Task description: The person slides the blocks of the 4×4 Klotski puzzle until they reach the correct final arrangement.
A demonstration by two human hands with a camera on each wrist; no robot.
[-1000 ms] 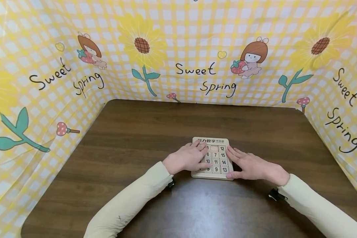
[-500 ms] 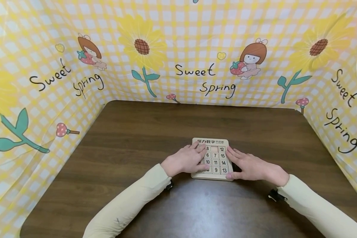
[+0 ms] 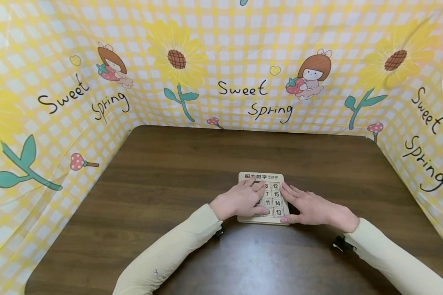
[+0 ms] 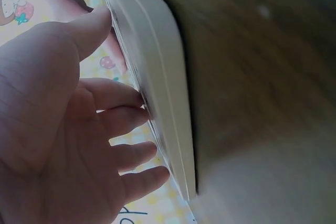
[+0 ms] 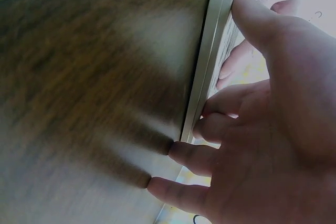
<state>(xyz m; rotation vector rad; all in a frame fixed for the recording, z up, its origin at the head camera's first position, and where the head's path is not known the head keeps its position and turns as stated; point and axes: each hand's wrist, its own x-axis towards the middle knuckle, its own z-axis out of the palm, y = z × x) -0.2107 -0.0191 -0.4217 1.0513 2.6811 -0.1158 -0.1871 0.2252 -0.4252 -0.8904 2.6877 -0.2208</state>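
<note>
A pale wooden number slide puzzle [image 3: 260,220] lies flat on the table, with Chinese lettering along its far edge. My left hand [image 3: 240,200] spreads over its left columns, fingertips at the top row beside the 8 tile [image 3: 266,186] and thumb on the bottom row. The tiles under that hand are hidden. My right hand [image 3: 313,208] steadies the right side, its thumb on the near right corner and index finger by the 12 tile [image 3: 275,186]. In the right wrist view, the outer fingers [image 5: 191,157] touch the tabletop beside the frame [image 5: 210,61].
The dark wood table [image 3: 170,164] reaches out around the puzzle. A yellow checked cloth [image 3: 240,49] printed with flowers and "Sweet Spring" stands along the back and both sides. Both sleeves are pale, with a black wrist camera [image 3: 343,243] at the right cuff.
My left hand has moved right over the board. The 8 tile has slid right into the gap beside the 12. My right hand has stayed in place.
</note>
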